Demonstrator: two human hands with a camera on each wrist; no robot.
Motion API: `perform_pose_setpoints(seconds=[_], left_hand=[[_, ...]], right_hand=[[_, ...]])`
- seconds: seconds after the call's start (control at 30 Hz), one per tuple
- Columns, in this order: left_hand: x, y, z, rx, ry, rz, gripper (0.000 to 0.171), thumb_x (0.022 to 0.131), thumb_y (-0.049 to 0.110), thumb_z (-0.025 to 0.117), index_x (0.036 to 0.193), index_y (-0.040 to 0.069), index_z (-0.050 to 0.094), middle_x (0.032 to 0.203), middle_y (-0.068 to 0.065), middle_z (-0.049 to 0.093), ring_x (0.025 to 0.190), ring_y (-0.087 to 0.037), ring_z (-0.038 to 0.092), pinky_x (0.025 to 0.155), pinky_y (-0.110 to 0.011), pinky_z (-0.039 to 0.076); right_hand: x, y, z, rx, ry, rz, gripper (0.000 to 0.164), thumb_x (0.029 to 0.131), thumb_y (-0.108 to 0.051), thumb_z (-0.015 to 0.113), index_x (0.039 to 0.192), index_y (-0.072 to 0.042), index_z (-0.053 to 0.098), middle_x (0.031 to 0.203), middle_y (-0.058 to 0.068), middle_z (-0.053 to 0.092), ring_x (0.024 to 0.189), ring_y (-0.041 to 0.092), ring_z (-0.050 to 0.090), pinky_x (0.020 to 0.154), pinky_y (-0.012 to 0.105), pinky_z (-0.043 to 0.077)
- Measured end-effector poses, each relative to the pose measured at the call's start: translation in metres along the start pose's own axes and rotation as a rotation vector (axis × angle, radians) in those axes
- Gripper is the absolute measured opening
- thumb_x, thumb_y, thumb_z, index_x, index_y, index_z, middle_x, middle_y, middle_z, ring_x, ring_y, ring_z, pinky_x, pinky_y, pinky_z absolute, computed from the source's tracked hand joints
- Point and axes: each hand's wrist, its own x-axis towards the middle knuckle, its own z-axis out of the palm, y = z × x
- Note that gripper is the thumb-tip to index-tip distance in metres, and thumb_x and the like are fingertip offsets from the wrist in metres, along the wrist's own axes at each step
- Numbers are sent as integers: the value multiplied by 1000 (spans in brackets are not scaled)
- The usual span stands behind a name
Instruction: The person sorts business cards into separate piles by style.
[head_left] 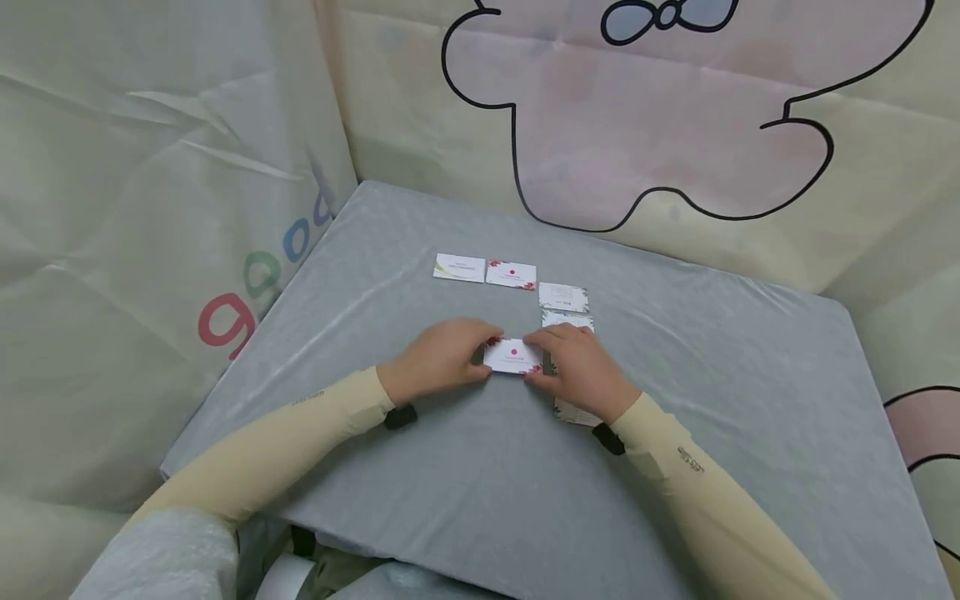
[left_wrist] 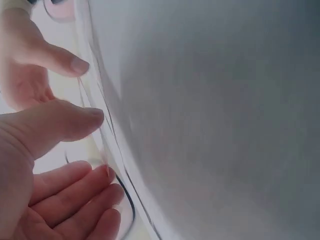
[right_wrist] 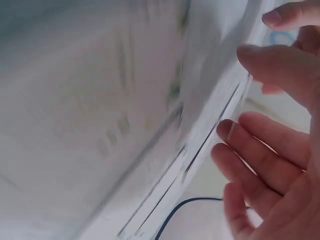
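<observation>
A white card with red flower corners and a red dot (head_left: 513, 357) is held by both hands, just above or on the grey cloth. My left hand (head_left: 442, 360) pinches its left end between thumb and fingers. At the right end, my right hand (head_left: 585, 371) grips it the same way. In the left wrist view the left hand (left_wrist: 60, 165) faces the right hand (left_wrist: 35, 60), and the card shows only as a thin edge. The right wrist view shows the right hand's (right_wrist: 275, 150) thumb and spaced fingers. Part of a leaf-bordered card (head_left: 576, 414) lies beneath the right hand.
Behind the hands lie a white card with a green-yellow curve (head_left: 459, 267) and another red-flowered card (head_left: 512, 274). Right of them, a leaf-bordered card (head_left: 563, 297) heads a column with another card (head_left: 567, 318). Grey cloth covers the table (head_left: 712, 367); printed curtains (head_left: 390, 108) surround it.
</observation>
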Motion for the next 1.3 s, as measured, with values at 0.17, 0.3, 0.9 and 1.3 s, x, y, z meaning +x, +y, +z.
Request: perform_pose_setpoints(seconds=[0.17,0.3,0.9,1.3], left_hand=[[50,-29,-11,119,-6,-19,49,86,25,75,131,12,62,121,-2,69,107,-18,63,97,-38,51],[83,-50,-16,154,-18,-52,48,87,24,72,132,11,62,122,-3,68,105,-18,61,98,-39,49],[123,-87,-18,44,-55,-151,54,91,25,71,141,11,56,135,-5,63,123,-20,58,108,-39,44],[130,-91,-21,20,-71,-137,58,90,28,72,143,10,55,130,-4,64,112,-16,56,106,-38,44]], right_hand=[[50,27,-7,49,-38,71,56,87,-33,79,135,-12,62,135,9,65,131,31,56,113,51,39],[82,44,-9,79,-51,131,56,89,-31,77,139,-11,59,141,10,61,136,31,52,116,50,37],[126,63,-7,190,-104,268,54,92,-27,74,142,-15,57,145,7,57,132,26,52,114,50,40],[133,68,-8,223,-129,305,53,92,-28,73,141,-14,57,141,7,58,130,27,52,114,52,39]])
